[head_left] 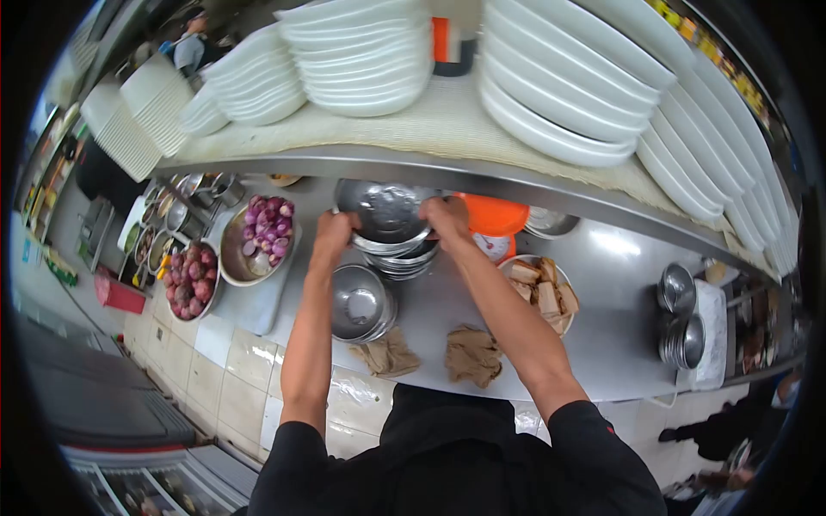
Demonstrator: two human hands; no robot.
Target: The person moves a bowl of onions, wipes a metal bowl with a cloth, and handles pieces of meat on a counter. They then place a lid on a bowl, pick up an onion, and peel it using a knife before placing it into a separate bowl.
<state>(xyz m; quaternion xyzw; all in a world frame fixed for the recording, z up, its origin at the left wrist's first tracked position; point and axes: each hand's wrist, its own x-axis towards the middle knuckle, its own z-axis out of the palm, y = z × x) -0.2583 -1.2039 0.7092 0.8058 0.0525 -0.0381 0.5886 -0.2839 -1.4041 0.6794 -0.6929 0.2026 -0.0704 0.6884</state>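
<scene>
Steel bowl (pixel 385 209) gripped by both hands, seemingly empty, atop stacked bowls (pixel 403 258)

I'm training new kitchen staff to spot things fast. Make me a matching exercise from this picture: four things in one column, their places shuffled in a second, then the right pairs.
Things
1. steel bowl
2. white plates
3. brown cloths
4. purple onions

Places
A. on the shelf above the counter
B. at the counter's near edge
C. in a wide bowl, left of the left hand
D. gripped by left hand and right hand, above a stack of bowls

Pairs: 1-D, 2-A, 3-B, 4-C
</scene>
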